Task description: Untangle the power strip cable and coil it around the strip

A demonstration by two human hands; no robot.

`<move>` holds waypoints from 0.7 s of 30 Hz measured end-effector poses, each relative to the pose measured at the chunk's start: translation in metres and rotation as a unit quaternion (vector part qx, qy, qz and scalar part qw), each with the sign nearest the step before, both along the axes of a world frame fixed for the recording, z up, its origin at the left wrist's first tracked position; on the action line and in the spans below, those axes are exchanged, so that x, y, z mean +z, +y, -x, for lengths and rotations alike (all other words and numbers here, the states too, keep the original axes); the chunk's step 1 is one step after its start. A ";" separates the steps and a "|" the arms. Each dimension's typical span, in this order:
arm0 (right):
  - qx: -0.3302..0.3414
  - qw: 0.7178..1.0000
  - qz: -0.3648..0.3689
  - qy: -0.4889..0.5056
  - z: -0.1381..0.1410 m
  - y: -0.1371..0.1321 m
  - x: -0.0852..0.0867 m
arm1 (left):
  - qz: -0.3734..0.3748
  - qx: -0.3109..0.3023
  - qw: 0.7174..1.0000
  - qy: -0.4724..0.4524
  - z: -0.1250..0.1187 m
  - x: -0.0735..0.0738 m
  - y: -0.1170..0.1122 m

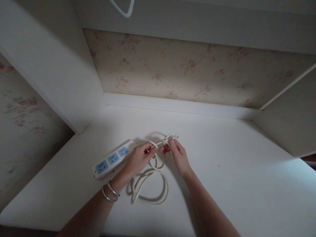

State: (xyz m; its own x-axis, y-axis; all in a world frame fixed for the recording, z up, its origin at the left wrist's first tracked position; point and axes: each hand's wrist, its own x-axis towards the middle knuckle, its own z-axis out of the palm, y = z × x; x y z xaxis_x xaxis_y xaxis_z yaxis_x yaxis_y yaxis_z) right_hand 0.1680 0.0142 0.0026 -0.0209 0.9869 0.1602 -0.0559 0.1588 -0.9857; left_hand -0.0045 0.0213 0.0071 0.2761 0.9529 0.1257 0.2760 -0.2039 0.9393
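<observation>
One broad white tabletop (243, 190) is backed by cream wallpaper printed with pink flowers (159, 72). On it are seen one cream flexible cord (167, 188), gathered in loops, and one long white plastic power strip (112, 159), set at a slant. Two bare hands are held over the cord; two silver metal bracelets (113, 190) are worn on the left wrist. Three blue square socket panels (101, 167) are fitted along the strip, and one small cream plug (171, 136) with metal prongs is seen.

The main loops are laid below and between the hands, on the near side. The strip is placed just left of the left hand (141, 156), the plug just beyond the right hand (179, 156).

Both forearms are stretched forward and angled inward. Cord is pinched between the left thumb and fingers; another length is pinched by the right, close to the plug.
</observation>
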 end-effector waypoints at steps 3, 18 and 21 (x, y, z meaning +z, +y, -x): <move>0.009 0.998 -0.030 -0.050 0.005 -0.005 0.001 | -0.005 0.001 1.000 -0.005 0.001 0.003 -0.002; -0.137 0.988 0.005 0.064 0.001 0.014 -0.017 | 0.009 -0.052 0.998 -0.028 0.006 -0.002 0.003; -0.190 0.977 0.041 0.087 -0.007 0.020 -0.026 | 0.046 -0.084 0.994 -0.053 0.007 -0.001 0.003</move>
State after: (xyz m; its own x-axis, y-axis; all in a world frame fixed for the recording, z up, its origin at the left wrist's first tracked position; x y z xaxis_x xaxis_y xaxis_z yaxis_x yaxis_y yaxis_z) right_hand 0.1750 0.0346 -0.0229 0.3705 0.9276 0.0482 -0.1757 0.1209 -0.9770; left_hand -0.0112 0.0246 0.0060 0.4220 0.9033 0.0774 0.1444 -0.1512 0.9779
